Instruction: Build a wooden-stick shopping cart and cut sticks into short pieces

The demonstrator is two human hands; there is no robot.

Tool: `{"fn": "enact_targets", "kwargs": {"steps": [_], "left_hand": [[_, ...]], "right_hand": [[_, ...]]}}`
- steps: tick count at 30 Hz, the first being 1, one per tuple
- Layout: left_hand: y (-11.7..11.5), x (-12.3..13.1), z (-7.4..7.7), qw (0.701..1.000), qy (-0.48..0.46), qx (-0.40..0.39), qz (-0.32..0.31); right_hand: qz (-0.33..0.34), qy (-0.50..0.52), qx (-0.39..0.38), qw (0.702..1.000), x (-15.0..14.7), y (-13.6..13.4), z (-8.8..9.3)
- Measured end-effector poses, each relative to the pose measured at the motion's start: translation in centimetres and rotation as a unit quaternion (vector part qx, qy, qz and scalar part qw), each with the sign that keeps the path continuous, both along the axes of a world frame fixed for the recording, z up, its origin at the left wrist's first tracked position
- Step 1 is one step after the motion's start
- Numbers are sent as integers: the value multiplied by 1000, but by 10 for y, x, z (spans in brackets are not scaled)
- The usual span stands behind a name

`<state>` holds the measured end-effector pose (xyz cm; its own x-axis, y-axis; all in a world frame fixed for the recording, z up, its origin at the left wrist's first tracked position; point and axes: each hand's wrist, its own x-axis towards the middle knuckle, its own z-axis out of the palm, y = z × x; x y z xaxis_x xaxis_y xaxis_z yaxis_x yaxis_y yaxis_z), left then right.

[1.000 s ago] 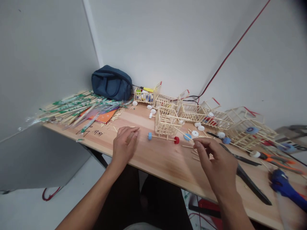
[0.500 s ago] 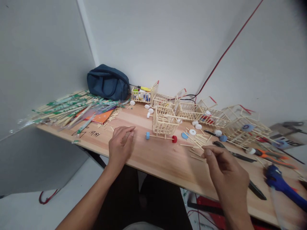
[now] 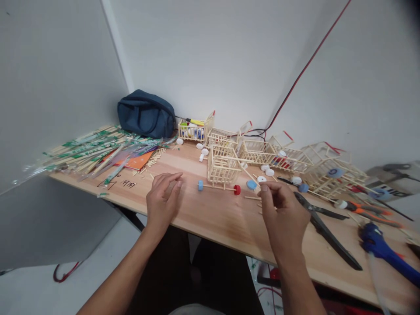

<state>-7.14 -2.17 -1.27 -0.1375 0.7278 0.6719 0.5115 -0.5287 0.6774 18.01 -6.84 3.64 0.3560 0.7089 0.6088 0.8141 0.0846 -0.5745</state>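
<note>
My right hand [image 3: 285,214] is raised over the table with thumb and fingers pinched on a thin wooden stick [image 3: 250,174]. The stick slants up and left toward a small basket-shaped cart [image 3: 223,168] built of sticks. In front of that cart lies an axle stick with a blue wheel [image 3: 200,185] at its left end and a red wheel [image 3: 237,190] at its right. My left hand [image 3: 163,199] hovers at the table's front edge, left of the blue wheel, fingers loosely apart with nothing between them. Near my right fingertips are a blue disc [image 3: 251,184] and a white disc [image 3: 261,179].
More stick carts [image 3: 256,151] line the wall. To the right lie black-handled cutters [image 3: 331,236], orange-handled pliers [image 3: 370,212] and a blue glue gun [image 3: 382,245]. Bagged sticks [image 3: 92,151] and a dark blue bag [image 3: 146,114] occupy the left. A red cable [image 3: 305,68] crosses the wall.
My right hand has moved left and slightly up, away from the loose sticks, bringing a stick toward the cart. My left hand has barely moved.
</note>
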Motion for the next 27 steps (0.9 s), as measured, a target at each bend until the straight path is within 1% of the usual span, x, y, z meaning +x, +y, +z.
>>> {"fn": "enact_targets", "kwargs": {"steps": [4,7,12,15,18,20,25,27], "left_hand": [[1,0,-1,1000,3,3,0],[1,0,-1,1000,3,5,0],[0,0,-1,1000,4,12,-4],[1,0,-1,1000,3,9,0],[1,0,-1,1000,2,5,4],[1,0,-2,1000,1,4,5],[1,0,-1,1000,1,3,5],[1,0,-1,1000,-2,2,4]], "right_hand": [[11,21,-6,1000,-6,6,0],[51,81,-9,995,-8,10,-3],[115,240,-29,964,2,13,-16],[137,278,-50,949,7,10,-23],[152,269,-75,948,10,5,-24],[155,244,-88,953,10,1,-23],[190,89,-128,969,12,-9,-16],[174,51,-103,978,10,-12,-11]]}}
